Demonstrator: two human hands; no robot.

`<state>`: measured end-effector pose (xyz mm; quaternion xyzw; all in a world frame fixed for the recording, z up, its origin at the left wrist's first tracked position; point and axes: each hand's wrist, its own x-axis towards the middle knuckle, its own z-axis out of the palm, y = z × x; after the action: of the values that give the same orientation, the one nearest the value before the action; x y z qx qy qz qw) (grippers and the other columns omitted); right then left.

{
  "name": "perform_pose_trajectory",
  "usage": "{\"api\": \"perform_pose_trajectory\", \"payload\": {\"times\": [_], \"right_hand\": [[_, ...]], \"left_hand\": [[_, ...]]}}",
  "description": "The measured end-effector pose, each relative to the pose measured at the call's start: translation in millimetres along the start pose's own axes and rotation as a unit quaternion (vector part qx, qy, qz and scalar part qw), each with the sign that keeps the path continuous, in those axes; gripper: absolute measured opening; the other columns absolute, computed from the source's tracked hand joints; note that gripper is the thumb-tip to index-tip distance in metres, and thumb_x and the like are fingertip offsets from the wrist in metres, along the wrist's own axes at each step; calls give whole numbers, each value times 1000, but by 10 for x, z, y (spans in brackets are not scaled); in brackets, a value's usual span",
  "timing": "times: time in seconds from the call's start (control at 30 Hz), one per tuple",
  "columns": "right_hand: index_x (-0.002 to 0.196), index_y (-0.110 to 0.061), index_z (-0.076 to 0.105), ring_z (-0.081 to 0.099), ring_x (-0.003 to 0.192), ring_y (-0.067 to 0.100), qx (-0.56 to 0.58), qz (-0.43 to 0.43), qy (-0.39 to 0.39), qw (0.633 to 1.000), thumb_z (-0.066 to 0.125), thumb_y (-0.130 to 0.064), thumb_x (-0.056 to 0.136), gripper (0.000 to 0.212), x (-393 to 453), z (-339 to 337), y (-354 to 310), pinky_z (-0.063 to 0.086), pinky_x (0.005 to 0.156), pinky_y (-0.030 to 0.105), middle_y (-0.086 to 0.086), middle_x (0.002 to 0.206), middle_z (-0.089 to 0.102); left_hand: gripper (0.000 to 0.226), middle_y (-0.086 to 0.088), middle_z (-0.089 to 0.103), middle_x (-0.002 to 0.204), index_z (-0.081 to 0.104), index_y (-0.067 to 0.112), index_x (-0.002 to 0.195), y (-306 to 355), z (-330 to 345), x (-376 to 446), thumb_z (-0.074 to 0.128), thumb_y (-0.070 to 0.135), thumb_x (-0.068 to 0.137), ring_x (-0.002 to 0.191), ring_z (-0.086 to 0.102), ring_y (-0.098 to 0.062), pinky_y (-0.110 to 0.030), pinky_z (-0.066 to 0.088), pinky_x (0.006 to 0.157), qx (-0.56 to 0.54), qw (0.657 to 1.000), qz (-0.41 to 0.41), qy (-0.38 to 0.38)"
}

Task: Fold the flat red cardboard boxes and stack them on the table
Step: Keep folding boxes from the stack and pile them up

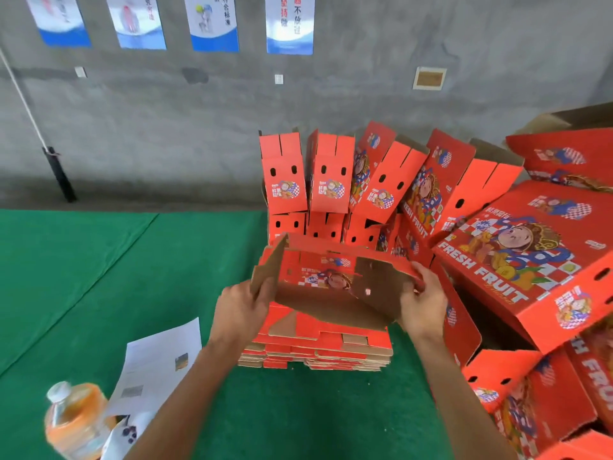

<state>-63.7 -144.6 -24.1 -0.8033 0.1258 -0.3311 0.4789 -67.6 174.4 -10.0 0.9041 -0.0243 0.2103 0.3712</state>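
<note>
Your folded boxes (517, 260) crowd the table's (83, 277) far right corner and right edge, with the pile of flat boxes (318, 346) beside them. Above that pile, your left hand (240, 310) and right hand (423, 303) each grip one end of a half-opened box (331, 287).

We see a table (99, 260) covered in green cloth. On it, near the middle, lies a stack of flat red boxes (318, 346). Behind that stack and to its right stand and lean folded red boxes (331, 174). Left of the stack lie printed paper sheets (156, 363), with an orange drink bottle (74, 423) beside them.
</note>
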Motion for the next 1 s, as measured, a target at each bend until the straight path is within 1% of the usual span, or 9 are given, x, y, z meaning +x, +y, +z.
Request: {"api": "perform_pose_trajectory", "payload": {"times": [0.13,0.27,0.37,0.57,0.67,0.73,0.83,0.93,1.0], "right_hand": [[133,-29,64,70,103,13,30,29,-49,998,61,-4,94,47,229,-319,-423,60,92,37,-7,117,72],[138,-42,50,71,81,-6,36,12,-156,987,70,-10,91,61,278,-588,-729,58,67,22,-30,107,65],[128,-49,51,65,86,-15,-3,-7,-215,977,59,4,91,65,239,-753,-819,53,64,12,-33,103,62],[105,-40,72,60,110,7,-90,-30,-349,932,47,11,92,58,197,-1040,-754,48,85,28,-15,116,67],[110,-35,73,64,115,25,-188,-16,-425,885,44,6,95,52,126,-982,-650,52,100,48,-5,126,65],[115,-33,72,60,124,27,-221,-9,-459,861,43,6,95,52,39,-898,-530,47,110,49,1,132,64],[121,-39,68,61,116,34,-257,-17,-492,831,40,6,99,58,-123,-800,-363,50,98,41,12,131,59],[114,-50,66,60,112,47,-257,-47,-498,827,38,3,102,61,-197,-767,-346,48,99,58,15,120,59],[112,-48,69,63,106,33,-260,-74,-504,820,38,5,100,63,-242,-722,-404,51,98,53,4,127,54]], "left_hand": [[48,-7,52,48,53,7,60,253,-372,-24,61,40,93,43,38,-16,-37,33,41,-132,990,-45,35],[32,-19,73,76,70,0,81,455,-661,-20,66,31,84,64,66,-30,-46,63,59,-282,955,-81,45],[7,-8,79,82,74,9,88,499,-756,-76,70,11,93,79,77,-26,-41,65,62,-378,919,-91,57],[18,-5,79,89,76,18,102,218,-709,-293,72,13,85,80,76,-19,-41,63,60,-437,886,-121,96],[24,-6,78,84,76,21,104,53,-527,-407,70,15,82,72,73,-18,-38,60,57,-421,889,-163,77],[23,-2,78,86,77,27,101,-58,-398,-491,69,21,80,74,72,-19,-39,59,59,-392,901,-178,60],[23,8,78,97,76,33,100,-194,-250,-605,66,31,80,89,72,-16,-39,55,72,-336,927,-164,38],[26,8,76,108,71,34,97,-272,-148,-649,56,17,83,102,70,-14,-34,53,83,-325,938,-121,10],[35,5,74,123,63,29,98,-318,-105,-644,50,-1,87,113,69,-16,-33,55,92,-367,923,-94,-63]]}}
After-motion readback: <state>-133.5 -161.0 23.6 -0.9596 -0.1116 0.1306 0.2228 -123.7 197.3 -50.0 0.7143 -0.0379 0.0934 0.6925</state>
